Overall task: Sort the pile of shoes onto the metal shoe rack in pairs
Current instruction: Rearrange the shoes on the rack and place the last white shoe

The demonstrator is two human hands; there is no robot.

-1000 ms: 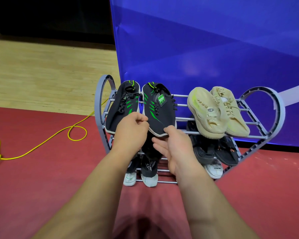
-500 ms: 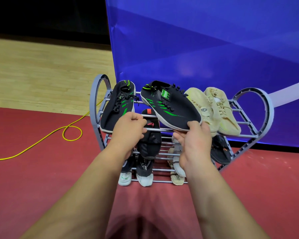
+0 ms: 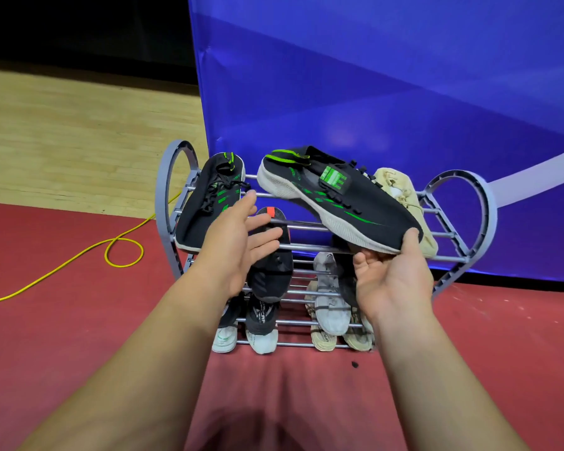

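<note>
shoes on rack, banner behind

The right hand pinches the toe of a black-and-green sneaker, thumb on top and fingers under the sole, holding it tilted with the heel high over the top tier of the metal shoe rack. The matching sneaker lies at that tier's left end. The left hand hovers just beside it, fingers spread. Cream sneakers sit behind the held one. A yellow cable loops on the red floor.

A yellow cable loops over the red floor near its left edge, running back onto the pale wooden floor. A blue banner stands behind. A small dark speck, perhaps debris, lies mid-floor.
</note>
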